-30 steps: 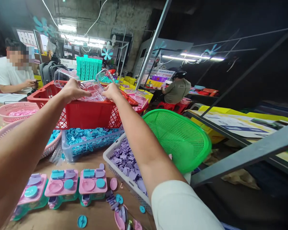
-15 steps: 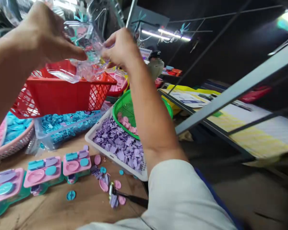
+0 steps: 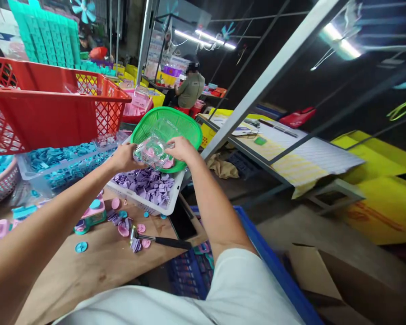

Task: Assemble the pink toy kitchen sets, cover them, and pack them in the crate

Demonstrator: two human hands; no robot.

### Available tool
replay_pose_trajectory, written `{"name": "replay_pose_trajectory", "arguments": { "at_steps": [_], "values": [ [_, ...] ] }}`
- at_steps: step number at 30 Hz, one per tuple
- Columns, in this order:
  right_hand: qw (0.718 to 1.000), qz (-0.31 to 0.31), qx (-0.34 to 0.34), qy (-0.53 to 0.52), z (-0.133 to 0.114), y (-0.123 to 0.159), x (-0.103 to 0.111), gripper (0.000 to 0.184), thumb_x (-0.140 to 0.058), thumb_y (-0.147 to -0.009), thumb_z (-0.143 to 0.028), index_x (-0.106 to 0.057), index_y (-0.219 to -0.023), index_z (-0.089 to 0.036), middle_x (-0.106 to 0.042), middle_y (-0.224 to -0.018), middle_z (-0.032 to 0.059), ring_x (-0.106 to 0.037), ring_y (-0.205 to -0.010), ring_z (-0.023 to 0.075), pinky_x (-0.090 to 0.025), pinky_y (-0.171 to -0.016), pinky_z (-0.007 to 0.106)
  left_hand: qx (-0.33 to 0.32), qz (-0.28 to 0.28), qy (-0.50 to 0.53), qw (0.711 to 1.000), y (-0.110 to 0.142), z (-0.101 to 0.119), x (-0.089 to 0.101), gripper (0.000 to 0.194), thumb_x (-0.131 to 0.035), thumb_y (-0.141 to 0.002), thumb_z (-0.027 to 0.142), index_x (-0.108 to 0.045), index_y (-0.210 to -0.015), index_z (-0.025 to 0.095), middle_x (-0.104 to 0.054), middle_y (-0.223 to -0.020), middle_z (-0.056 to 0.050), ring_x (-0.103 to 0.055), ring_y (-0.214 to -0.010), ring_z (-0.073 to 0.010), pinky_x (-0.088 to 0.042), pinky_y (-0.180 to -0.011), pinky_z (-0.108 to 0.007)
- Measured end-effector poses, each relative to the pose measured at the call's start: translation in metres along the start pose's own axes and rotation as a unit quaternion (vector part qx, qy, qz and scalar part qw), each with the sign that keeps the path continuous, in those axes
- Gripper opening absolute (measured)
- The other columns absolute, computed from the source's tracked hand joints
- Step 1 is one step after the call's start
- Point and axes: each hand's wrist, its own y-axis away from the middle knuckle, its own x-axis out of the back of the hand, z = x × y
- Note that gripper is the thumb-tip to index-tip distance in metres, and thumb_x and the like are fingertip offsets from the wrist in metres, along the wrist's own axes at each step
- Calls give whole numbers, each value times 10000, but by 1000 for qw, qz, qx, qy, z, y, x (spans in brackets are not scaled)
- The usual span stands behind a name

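Two hands, crinkly clear plastic shell (image 3: 151, 151)

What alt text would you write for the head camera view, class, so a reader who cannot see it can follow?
Both hands, left hand and right hand, hold a clear plastic shell over a green basket and a white tray of purple parts. A red crate stands to the left; a black-handled tool lies on the wooden table.
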Motion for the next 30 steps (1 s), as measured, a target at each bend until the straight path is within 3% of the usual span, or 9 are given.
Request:
{"name": "replay_pose_trajectory", "arguments": {
  "at_steps": [3,7,9,13,18,21,23,27,30],
  "values": [
    [997,74,21,-16,7,4,0,461,-711,-846,-251,-709,-1276,-84,-734,-1274,182,-693,-1207,301,-512,-1082,402,34,24,-149,988,4,-6,-5,941,-857,-641,421,-500,-1439,72,-524,-1426,-252,-471,-1339,-443,-389,-1114,-548],
    [968,223,80,-81,2,31,6,436,-665,-887,-316,-713,-1256,-91,-726,-1274,203,-676,-1208,345,-506,-1089,521,36,31,-190,981,19,-9,-11,921,-816,-700,362,-430,-1483,66,-510,-1437,-256,-448,-1352,-436,-347,-1142,-569],
    [952,245,123,-137,-7,60,6,419,-633,-911,-359,-721,-1244,-119,-737,-1254,183,-697,-1160,326,-566,-1012,496,49,28,-182,982,29,-10,-16,907,-816,-706,355,-438,-1478,65,-525,-1414,-252,-459,-1330,-439,-355,-1135,-572],
    [940,143,183,-250,-26,136,-15,404,-617,-939,-436,-739,-1220,-173,-778,-1157,123,-753,-1005,252,-642,-815,364,71,35,-146,986,48,-10,-12,857,-792,-746,326,-454,-1480,40,-503,-1444,-278,-459,-1337,-438,-375,-1135,-568],
    [932,2,194,-306,-38,205,-86,380,-621,-944,-397,-731,-1232,-174,-758,-1204,128,-766,-949,224,-651,-765,313,84,73,36,993,97,-12,22,579,-601,-919,420,-593,-1370,55,-601,-1381,-219,-581,-1245,-345,-454,-1099,-498],
    [941,28,208,-266,-46,224,-127,407,-591,-960,-352,-679,-1321,-188,-723,-1274,141,-722,-1141,267,-626,-964,400,128,14,207,970,146,-7,39,706,-468,-933,719,-692,-1230,119,-714,-1215,-151,-675,-1079,-299,-547,-973,-443],
    [941,50,235,-239,-55,230,-144,460,-556,-979,-311,-603,-1422,-193,-688,-1344,146,-641,-1296,286,-549,-1108,468,167,-24,268,948,180,-2,43,784,-559,-815,833,-717,-1205,172,-735,-1207,-117,-671,-1132,-309,-562,-959,-414],
    [920,45,326,-214,-76,237,-154,593,-465,-1012,-222,-379,-1599,-213,-530,-1540,145,-444,-1495,264,-416,-1238,505,240,-39,365,899,234,-1,42,806,-794,-671,743,-695,-1275,219,-729,-1279,-105,-633,-1257,-336,-567,-982,-424],
    [895,6,402,-194,-81,242,-157,588,-489,-1004,-211,-406,-1586,-220,-389,-1638,146,-344,-1548,286,-353,-1265,538,231,-27,412,881,269,-12,43,777,-866,-668,618,-682,-1282,179,-743,-1234,-129,-674,-1196,-328,-564,-997,-459]
  ]
}}
